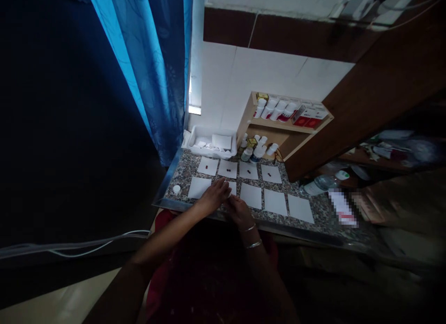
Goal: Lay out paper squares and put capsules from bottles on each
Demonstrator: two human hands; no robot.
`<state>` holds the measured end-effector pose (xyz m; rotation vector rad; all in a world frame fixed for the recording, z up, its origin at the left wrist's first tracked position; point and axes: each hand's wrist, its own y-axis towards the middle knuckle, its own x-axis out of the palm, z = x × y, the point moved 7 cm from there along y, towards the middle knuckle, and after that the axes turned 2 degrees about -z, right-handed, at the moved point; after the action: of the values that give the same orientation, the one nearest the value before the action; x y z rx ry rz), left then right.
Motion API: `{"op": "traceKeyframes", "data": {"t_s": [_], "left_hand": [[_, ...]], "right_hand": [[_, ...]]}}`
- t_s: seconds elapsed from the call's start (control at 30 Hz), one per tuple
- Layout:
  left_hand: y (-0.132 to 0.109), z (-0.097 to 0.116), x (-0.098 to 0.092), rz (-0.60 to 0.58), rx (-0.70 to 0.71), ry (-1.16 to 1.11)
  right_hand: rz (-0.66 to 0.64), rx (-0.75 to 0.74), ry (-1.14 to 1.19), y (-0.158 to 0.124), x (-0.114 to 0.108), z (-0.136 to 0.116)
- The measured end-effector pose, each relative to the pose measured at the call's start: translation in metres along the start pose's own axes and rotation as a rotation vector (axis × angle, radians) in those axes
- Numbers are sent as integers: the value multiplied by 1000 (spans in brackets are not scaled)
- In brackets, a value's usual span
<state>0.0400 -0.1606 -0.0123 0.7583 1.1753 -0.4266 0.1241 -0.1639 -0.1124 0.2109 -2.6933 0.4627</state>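
Left hand [214,196], right hand [237,211]: both curled, grip cannot be told, beside white paper square [232,188] at 6 o'clock on speckled granite surface [324,212]; dark red capsules [228,170] on paper at 12 o'clock

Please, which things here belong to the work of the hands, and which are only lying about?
Part of the work: left hand, right hand, white paper sheets, dark red pills.
Lying about: white plastic tray, white bottles, blue curtain, water bottle.
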Motion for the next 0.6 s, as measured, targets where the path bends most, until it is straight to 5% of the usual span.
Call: {"op": "traceKeyframes", "data": {"t_s": [0.33,0.6], "left_hand": [[-29,-38,24,128,-378,-407],[-57,-49,35,400,-626,-732]], "right_hand": [[37,100,133,-11,-7,3],[126,100,2,-14,-8,-1]]}}
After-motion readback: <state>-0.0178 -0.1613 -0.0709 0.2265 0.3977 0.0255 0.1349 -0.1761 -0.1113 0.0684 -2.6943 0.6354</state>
